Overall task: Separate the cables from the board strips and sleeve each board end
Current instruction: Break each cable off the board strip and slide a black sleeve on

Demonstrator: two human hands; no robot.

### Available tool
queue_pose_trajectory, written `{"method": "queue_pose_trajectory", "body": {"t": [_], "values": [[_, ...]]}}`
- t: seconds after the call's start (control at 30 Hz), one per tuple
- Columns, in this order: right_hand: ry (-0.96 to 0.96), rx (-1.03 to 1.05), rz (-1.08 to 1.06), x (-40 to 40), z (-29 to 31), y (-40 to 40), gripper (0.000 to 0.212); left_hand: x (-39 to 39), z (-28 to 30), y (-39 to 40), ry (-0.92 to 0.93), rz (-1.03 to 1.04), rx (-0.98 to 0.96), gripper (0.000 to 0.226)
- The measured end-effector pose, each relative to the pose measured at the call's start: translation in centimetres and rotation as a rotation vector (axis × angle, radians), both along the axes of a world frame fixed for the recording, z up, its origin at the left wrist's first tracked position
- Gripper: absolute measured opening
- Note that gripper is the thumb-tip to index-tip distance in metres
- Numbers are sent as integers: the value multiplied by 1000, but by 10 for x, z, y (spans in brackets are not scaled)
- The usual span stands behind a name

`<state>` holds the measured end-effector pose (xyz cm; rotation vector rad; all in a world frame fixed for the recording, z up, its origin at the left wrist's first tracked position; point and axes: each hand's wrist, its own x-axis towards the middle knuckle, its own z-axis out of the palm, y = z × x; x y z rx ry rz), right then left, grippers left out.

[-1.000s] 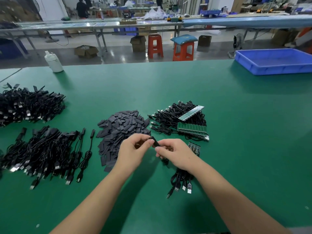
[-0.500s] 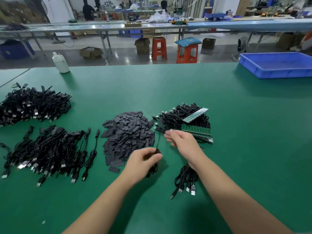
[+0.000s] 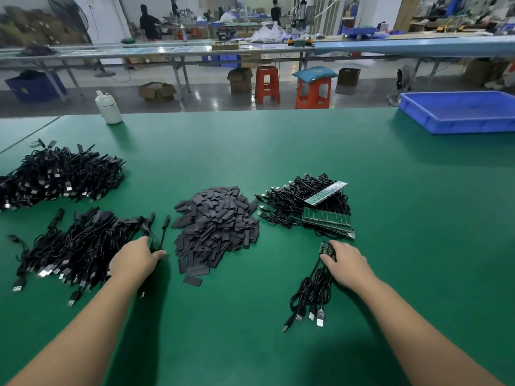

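Now hands (image 3: 136,260) — on cables (image 3: 312,293)

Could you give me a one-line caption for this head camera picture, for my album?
Left hand sets a cable on the sleeved pile; right hand reaches for the next cable bunch.

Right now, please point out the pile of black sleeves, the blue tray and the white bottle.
pile of black sleeves (image 3: 216,224): head view, middle of the heap.
blue tray (image 3: 457,125): head view, its near wall.
white bottle (image 3: 109,110): head view, its body.
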<state>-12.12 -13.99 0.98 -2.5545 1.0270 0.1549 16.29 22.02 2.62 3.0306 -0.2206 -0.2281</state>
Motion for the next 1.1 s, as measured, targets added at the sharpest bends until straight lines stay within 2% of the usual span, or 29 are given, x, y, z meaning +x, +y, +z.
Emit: {"method": "queue_pose_trajectory", "body": {"t": [0.17, 0.27, 0.37, 0.57, 0.67, 0.73, 0.8, 0.87, 0.93, 1.03, 1.1], "values": [[-114, 87, -88, 4, 9, 1, 59, -10, -14, -4, -317, -223, 234, 46], [-184, 134, -135, 6, 13, 1, 48, -13, -27, -6, -270, -398, 288, 55], [-271, 208, -168, 8, 16, 1, 34, -7, -36, 2, -178, -389, 324, 65], [-475, 398, -170, 5, 29, 4, 15, 6, -34, 12, -139, -352, 367, 63], [-524, 451, -144, 8, 37, 8, 14, -2, -21, -4, -245, -343, 239, 48], [-526, 462, -108, 13, 45, 13, 18, -15, -6, -28, -375, -410, 24, 35], [-501, 425, -47, 19, 54, 18, 19, -35, 12, -60, -378, -480, -252, 28], [-505, 400, 12, 25, 62, 25, 12, -61, 29, -93, -201, -529, -489, 27], [-526, 392, 56, 29, 69, 33, 5, -90, 39, -124, 20, -610, -620, 34], [-558, 383, 88, 35, 77, 42, 10, -127, 45, -161, 251, -693, -675, 48], [-569, 370, 87, 36, 81, 46, 10, -140, 46, -174, 296, -697, -702, 36]]}}
